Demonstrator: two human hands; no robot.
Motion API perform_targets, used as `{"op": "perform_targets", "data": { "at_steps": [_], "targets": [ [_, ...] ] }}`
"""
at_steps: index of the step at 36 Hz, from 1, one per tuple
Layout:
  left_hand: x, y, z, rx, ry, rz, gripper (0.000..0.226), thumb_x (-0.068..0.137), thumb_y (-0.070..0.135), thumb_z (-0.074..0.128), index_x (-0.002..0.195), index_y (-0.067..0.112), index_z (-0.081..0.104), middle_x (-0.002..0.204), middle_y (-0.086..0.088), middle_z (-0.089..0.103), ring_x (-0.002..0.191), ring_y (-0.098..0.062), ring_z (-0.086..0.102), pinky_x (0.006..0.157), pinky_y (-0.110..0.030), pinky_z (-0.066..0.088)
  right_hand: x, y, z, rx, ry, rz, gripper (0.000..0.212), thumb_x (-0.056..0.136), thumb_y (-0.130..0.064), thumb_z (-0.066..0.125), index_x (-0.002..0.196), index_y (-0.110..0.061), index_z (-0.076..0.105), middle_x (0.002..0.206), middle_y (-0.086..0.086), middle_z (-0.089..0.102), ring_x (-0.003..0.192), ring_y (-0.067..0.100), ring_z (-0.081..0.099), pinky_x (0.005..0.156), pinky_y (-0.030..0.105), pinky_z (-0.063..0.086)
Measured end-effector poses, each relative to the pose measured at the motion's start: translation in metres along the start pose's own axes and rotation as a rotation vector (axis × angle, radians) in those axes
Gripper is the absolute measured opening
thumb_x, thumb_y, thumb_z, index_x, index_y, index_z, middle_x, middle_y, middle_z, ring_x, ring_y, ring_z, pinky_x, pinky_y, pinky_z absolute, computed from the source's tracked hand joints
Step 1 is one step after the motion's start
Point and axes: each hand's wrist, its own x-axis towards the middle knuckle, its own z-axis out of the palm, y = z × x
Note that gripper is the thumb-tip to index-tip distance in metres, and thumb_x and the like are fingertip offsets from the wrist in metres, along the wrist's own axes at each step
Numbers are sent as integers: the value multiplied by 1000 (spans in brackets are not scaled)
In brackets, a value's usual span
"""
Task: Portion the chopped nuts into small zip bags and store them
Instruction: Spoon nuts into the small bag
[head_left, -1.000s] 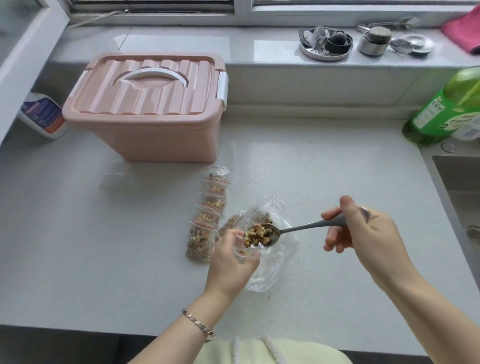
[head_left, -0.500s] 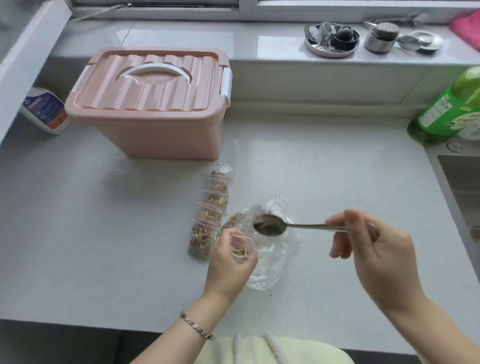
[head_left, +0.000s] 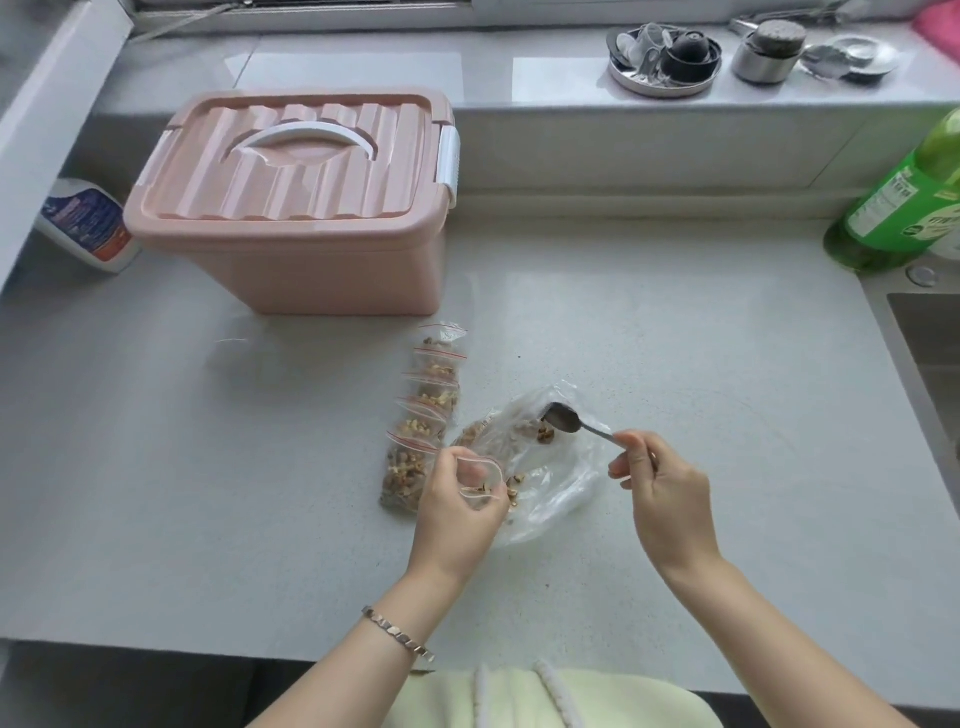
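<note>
**portioning mid-run; storage not started**

done: several filled small zip bags lie overlapped in a row just in front of the pink storage box, at its right end. the row's long axis runs from the box toward the person.

in hand: the left hand pinches one more small zip bag with its mouth held open upward. a few nut pieces are inside, so it looks part-filled.

the right hand grips the spoon handle in curled fingers. the spoon bowl looks empty and points toward the box, with the handle trailing back right. it dips into the large clear nut bag, which lies further in front of the box's right end.

left: nuts sit in the large bag, this bag needs sealing, and the box lid is shut.
</note>
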Motion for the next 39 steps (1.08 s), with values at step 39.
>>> {"op": "perform_targets", "data": {
  "at_steps": [39],
  "targets": [
    [-10,25,-5,-26,-40,77,29,80,7,68,88,27,49,89,8,60,86,3,55,70,-9,45,3,31,-60,540,-148,638,39,98,-36,35,89,-8,60,50,0,60,49,10,63,46,14,49]
  ]
}}
